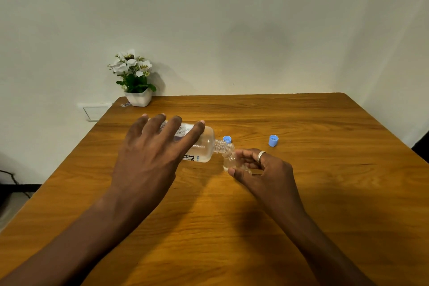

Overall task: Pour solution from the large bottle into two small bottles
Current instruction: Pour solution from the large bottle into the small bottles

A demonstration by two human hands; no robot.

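**Large bottle tipped to small bottle, both hands engaged**

Your left hand [151,146] lies over the large bottle [199,144], fingers spread across its labelled body and gripping it from above. The large bottle is held nearly on its side, uncapped neck pointing toward your right hand, clear liquid pooled in its lower side. Its mouth meets the mouth of the small bottle [232,160], which is tilted toward it.

Your right hand [260,167] is closed around the small bottle, thumb and fingers pinching its clear body just beside the large bottle's neck. A ring [261,155] sits on one finger.

One blue cap [227,139] lies on the table [301,193] just behind the large bottle's neck; a second blue cap [273,140] lies well to the right of it. A potted plant [134,79] stands far behind the large bottle, at the table's back left corner.
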